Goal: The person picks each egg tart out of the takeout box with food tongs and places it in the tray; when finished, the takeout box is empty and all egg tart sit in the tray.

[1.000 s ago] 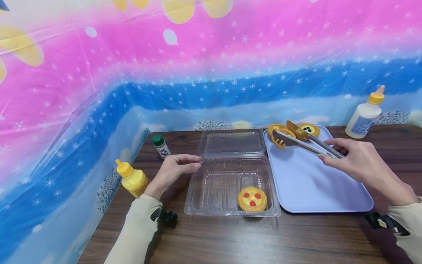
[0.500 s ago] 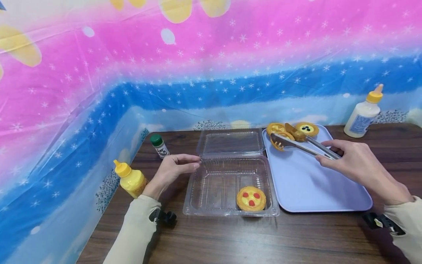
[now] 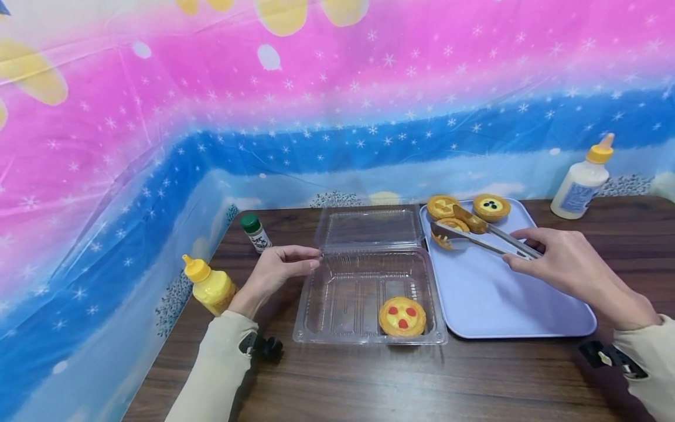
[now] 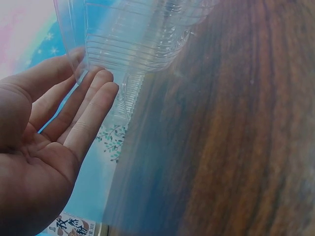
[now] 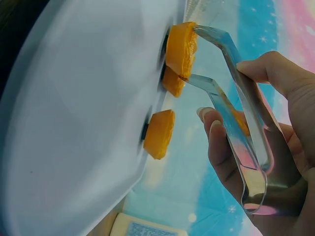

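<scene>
My left hand [image 3: 282,269] pinches the back left corner of a clear plastic clamshell box [image 3: 337,339], whose lid [image 3: 369,228] lies folded back. Inside, at the front right, sits an egg tart with red toppings [image 3: 402,317]. My right hand [image 3: 575,264] grips metal tongs [image 3: 493,241], thumb on one arm and fingers on the other. Their tips stand at either side of a tart [image 5: 179,49] at the back left of the lilac tray [image 3: 506,305]. Just behind it is another tart [image 3: 440,205], and a blueberry-topped tart [image 3: 491,207] sits to the right.
A yellow squeeze bottle [image 3: 213,287] and a green-capped shaker [image 3: 256,232] stand left of the box. At the back right is a white bottle with a yellow cap [image 3: 580,181]. A patterned cloth [image 3: 337,88] hangs behind the wooden table [image 3: 358,387].
The tongs and the front tart have shifted slightly toward me, and that tart lies flatter, more apart from the one behind. My left hand stays at the box corner.
</scene>
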`<state>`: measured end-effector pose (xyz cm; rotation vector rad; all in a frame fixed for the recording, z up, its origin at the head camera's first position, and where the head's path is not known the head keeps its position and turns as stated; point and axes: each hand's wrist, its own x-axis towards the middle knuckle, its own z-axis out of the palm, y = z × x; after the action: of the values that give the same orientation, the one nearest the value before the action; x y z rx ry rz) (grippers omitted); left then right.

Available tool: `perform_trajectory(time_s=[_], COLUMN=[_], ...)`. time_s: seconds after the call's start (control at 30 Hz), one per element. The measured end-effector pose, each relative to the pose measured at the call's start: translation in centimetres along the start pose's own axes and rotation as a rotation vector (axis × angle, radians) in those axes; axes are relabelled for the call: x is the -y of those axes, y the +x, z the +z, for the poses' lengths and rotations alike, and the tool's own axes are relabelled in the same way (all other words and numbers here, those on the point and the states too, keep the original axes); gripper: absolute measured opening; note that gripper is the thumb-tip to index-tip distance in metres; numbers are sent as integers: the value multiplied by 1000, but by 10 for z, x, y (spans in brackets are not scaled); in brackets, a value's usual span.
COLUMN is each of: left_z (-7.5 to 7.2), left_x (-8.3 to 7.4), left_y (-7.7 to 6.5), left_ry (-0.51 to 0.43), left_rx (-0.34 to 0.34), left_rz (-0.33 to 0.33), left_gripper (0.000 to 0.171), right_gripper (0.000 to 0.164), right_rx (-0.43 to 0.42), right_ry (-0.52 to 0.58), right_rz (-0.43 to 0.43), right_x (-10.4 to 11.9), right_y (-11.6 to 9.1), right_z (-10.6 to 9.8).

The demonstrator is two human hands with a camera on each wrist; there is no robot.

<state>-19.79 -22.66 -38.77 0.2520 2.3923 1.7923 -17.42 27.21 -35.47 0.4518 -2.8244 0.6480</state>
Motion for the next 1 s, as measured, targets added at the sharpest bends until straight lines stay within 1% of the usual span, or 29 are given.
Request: perform_trajectory(time_s=[0.13, 0.23, 0.4, 0.47, 0.67, 0.87, 0.93, 1.0], left_z=[-1, -1, -1, 0, 1, 1, 1, 0], left_x=[0, 0, 0, 1, 0, -1, -1, -1], left_y=[0, 0, 0, 1, 0, -1, -1, -1], left_ry=[-5, -26, -17, -4, -7, -82, -90, -75], left_rx=[0, 3, -2, -4, -3, 18, 21, 19], left_rz=[3, 1, -5, -7, -14, -21, -22, -21], left_gripper=[33, 33, 33, 32, 30, 31, 31, 30], right_gripper=[53, 54, 57, 56, 55, 56, 55, 53], right_rx=[2, 10, 21, 7, -42, -53, -56, -61], right_ry=[-7, -9, -12, -21, -16, -12, -21, -32], right_rz=[-1, 6, 21, 28, 38, 28, 14, 2], right_x=[-1, -1, 1, 2, 6, 12, 16, 20], right_y=[1, 1, 1, 0, -3, -7, -8, -9], right_z=[1, 0, -2, -4, -12, -22, -25, -27])
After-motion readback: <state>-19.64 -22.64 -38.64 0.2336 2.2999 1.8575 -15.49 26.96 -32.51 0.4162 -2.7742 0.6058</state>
